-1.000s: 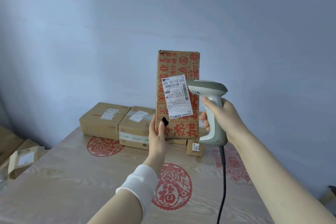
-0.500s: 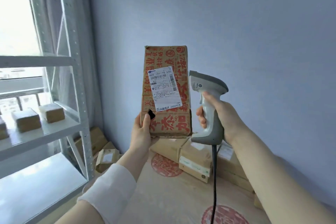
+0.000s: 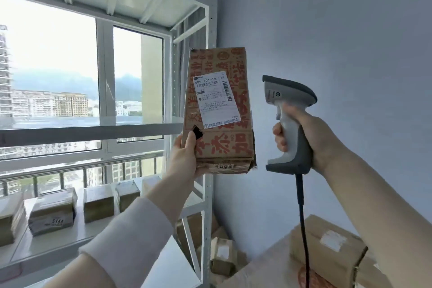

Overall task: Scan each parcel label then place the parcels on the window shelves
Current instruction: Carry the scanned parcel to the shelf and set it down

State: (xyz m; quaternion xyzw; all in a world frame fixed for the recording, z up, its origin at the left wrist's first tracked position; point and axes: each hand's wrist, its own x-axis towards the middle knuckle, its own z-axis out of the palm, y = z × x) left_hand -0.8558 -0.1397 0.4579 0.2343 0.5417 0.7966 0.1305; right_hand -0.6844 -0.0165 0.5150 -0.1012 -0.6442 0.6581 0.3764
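Note:
My left hand (image 3: 185, 158) grips the lower left corner of a tall brown parcel (image 3: 221, 145) with red printed characters, held upright in front of the white shelf post. A white shipping label (image 3: 216, 99) faces me on its front. My right hand (image 3: 304, 138) is closed around the handle of a grey and white barcode scanner (image 3: 284, 100). The scanner stands to the right of the parcel, a gap apart from it, with its black cable (image 3: 302, 222) hanging down.
White metal window shelves (image 3: 93, 127) fill the left; the middle shelf is bare and the lower shelf (image 3: 58, 246) holds several small parcels. More boxes lie on the floor (image 3: 222, 257) by the post. A brown parcel (image 3: 327, 243) rests on the table at lower right.
My view has swung left from the table to the window shelves. The parcel stays upright in my left hand, and the scanner has drawn away from it to the right.

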